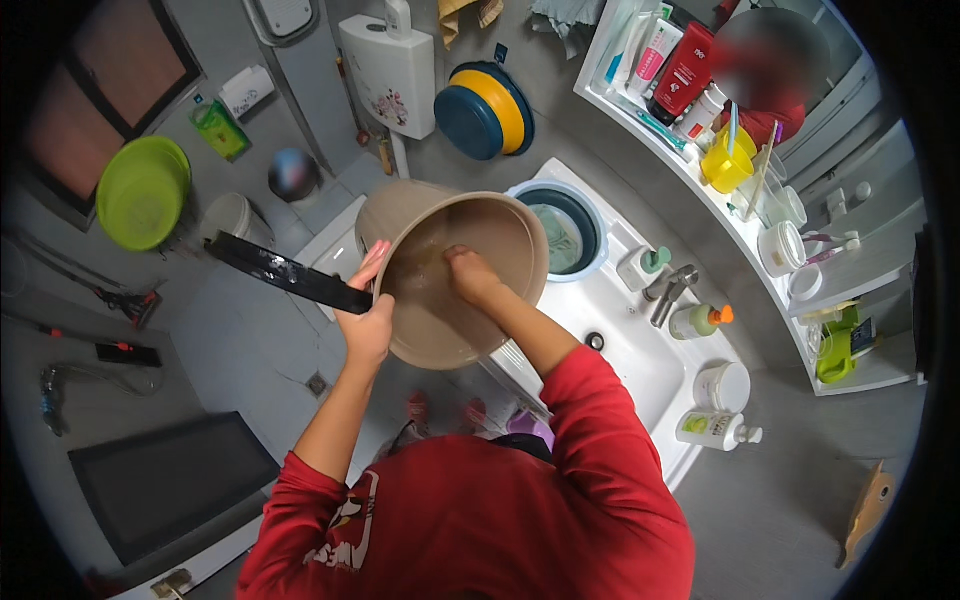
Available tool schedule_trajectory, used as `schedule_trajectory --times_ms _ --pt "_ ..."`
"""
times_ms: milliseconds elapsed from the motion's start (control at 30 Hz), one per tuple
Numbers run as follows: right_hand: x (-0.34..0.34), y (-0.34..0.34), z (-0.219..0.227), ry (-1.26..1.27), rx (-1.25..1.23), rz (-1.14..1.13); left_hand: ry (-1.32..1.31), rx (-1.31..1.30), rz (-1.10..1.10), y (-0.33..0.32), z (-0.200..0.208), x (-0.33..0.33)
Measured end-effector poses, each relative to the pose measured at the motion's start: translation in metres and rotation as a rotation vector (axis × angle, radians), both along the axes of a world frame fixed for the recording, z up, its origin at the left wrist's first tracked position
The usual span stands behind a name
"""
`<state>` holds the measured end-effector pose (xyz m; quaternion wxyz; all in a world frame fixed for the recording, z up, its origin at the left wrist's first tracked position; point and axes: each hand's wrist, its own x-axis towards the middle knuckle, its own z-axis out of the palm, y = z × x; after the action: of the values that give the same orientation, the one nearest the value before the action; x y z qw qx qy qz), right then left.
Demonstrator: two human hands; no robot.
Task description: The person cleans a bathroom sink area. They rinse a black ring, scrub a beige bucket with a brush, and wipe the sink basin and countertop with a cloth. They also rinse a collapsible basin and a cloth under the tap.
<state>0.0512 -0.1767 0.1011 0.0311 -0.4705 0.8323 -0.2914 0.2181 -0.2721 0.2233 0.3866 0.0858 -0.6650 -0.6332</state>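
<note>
A beige-brown plastic bin (455, 340) is tipped on its side beside the washbasin, its round mouth facing me. My left hand (370, 320) is closed at the bin's left rim, fingers along the outside. Within the same grip is the end of a black ring-like piece (285, 275), wet and shiny, seen nearly edge-on and sticking out to the left. Inside the bin, my right hand (470, 275) is close to the inner wall with its fingers curled. Whatever it may hold is hidden. The bin's inner wall looks wet.
Right of the bin is a white washbasin (640, 350) with a faucet (672, 290) and pump bottles. A blue basin (575, 215) with pale cloth and water sits on its far corner. A mirror shelf (650, 120) runs along the right. A green basin (143, 193) is at far left.
</note>
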Motion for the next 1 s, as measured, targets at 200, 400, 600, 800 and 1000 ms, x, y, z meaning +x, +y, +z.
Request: schedule_trajectory --times_ms 200,400,600,800,1000 --pt "-0.018 -0.078 -0.061 0.229 0.305 0.002 -0.009 0.121 0.004 -0.005 -0.006 0.018" --pt "0.063 -0.088 -0.058 -0.587 -0.056 -0.313 -0.047 0.060 -0.032 -0.008 -0.016 0.010" --pt "0.107 -0.019 0.025 -0.612 -0.243 0.000 -0.038 0.193 0.094 -0.006 -0.003 -0.021" --pt "0.032 0.056 0.052 0.194 0.654 0.097 -0.036 0.177 0.004 -0.003 0.016 -0.036" --pt "0.084 0.034 0.039 -0.490 0.074 0.044 -0.024 0.107 0.014 0.015 0.023 -0.057"
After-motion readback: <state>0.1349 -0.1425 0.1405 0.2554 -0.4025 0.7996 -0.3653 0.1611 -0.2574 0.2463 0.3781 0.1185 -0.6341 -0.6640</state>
